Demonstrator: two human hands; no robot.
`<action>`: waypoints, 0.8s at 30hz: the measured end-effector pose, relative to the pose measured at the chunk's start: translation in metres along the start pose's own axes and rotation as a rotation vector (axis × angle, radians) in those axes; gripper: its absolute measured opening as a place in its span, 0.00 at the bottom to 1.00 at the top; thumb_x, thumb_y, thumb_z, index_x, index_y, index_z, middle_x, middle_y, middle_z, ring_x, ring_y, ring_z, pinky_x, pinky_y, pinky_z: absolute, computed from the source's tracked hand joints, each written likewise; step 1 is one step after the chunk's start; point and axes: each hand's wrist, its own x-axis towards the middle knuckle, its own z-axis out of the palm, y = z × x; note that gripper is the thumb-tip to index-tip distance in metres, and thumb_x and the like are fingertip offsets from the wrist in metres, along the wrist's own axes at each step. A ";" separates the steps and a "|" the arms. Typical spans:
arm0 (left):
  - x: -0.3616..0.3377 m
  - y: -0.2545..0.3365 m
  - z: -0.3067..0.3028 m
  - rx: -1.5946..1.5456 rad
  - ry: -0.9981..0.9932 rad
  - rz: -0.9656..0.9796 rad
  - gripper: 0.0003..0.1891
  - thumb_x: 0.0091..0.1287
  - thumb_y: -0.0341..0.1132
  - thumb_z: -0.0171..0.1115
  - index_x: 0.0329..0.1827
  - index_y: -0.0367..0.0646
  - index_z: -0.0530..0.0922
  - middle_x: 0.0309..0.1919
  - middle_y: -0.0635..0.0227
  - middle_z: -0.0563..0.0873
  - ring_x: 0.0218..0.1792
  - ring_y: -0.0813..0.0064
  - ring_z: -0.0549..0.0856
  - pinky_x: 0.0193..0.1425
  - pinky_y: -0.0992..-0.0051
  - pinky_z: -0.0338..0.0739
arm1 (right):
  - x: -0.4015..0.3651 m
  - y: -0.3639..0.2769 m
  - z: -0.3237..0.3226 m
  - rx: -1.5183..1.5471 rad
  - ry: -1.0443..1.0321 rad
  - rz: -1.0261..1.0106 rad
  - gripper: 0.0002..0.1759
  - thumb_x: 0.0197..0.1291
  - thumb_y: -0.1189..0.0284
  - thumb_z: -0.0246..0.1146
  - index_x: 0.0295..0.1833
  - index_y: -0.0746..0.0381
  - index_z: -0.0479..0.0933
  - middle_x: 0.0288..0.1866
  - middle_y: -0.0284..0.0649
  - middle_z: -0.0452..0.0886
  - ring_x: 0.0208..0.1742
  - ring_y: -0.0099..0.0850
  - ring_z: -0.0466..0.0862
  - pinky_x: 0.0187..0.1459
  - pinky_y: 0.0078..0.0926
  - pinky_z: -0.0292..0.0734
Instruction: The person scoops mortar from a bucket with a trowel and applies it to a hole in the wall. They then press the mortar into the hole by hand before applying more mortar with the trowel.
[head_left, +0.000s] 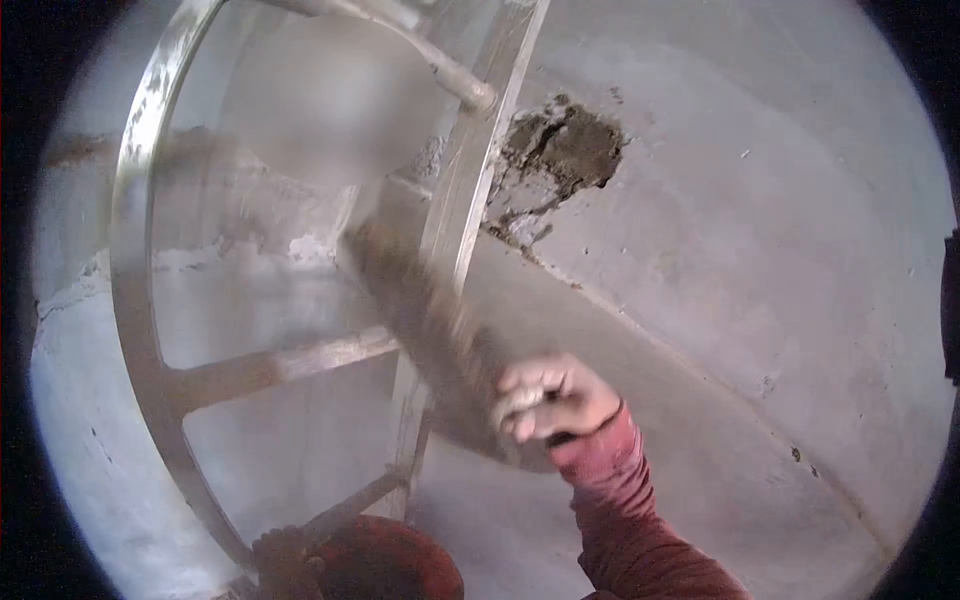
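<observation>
My right hand, in a red sleeve, is in the lower middle of the view with its fingers curled around a pale grip. Extending up and left from it is a long, flat, brown plastering float, heavily smeared by motion. The float overlaps the right rail of a metal ladder in this view. Beyond the rail, a rough patch of dark mortar clings to the grey wall, up and right of my hand. My left hand is out of sight.
The ladder's left rail curves down the left side, joined by several rungs. At the bottom left is a dark reddish round shape, partly cut off. A straight seam slants down the wall to the right. A grey blur covers the upper left.
</observation>
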 end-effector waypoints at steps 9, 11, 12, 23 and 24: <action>0.010 -0.016 0.040 0.023 0.028 -0.084 0.26 0.49 0.56 0.58 0.41 0.42 0.71 0.32 0.59 0.73 0.36 0.60 0.74 0.40 0.60 0.65 | -0.004 0.057 -0.002 0.680 0.469 0.297 0.12 0.57 0.73 0.51 0.44 0.68 0.69 0.25 0.40 0.73 0.20 0.25 0.74 0.17 0.21 0.69; 0.008 -0.016 0.035 0.012 0.011 -0.093 0.27 0.48 0.56 0.58 0.41 0.42 0.71 0.33 0.59 0.73 0.36 0.60 0.74 0.40 0.60 0.65 | -0.013 0.059 0.010 0.520 0.413 0.346 0.12 0.57 0.73 0.50 0.45 0.67 0.70 0.26 0.40 0.73 0.20 0.25 0.74 0.16 0.20 0.69; 0.009 -0.015 0.034 0.010 0.004 -0.098 0.27 0.48 0.56 0.58 0.41 0.42 0.71 0.33 0.59 0.73 0.37 0.60 0.74 0.40 0.60 0.65 | -0.017 0.056 0.009 0.455 0.537 0.316 0.12 0.56 0.74 0.50 0.45 0.68 0.70 0.26 0.39 0.73 0.20 0.25 0.73 0.17 0.20 0.68; 0.001 -0.008 0.037 -0.053 -0.002 -0.122 0.32 0.43 0.56 0.62 0.44 0.40 0.73 0.35 0.57 0.76 0.40 0.57 0.75 0.47 0.57 0.65 | 0.033 -0.109 -0.077 -2.209 0.865 0.165 0.08 0.45 0.72 0.57 0.34 0.60 0.76 0.32 0.44 0.79 0.35 0.43 0.80 0.33 0.35 0.77; 0.001 -0.009 0.046 -0.023 0.103 -0.116 0.34 0.41 0.58 0.63 0.44 0.39 0.73 0.35 0.56 0.77 0.41 0.56 0.75 0.49 0.55 0.65 | 0.048 -0.117 -0.078 -2.175 0.777 0.318 0.09 0.46 0.71 0.57 0.34 0.62 0.75 0.32 0.46 0.79 0.37 0.43 0.80 0.36 0.37 0.76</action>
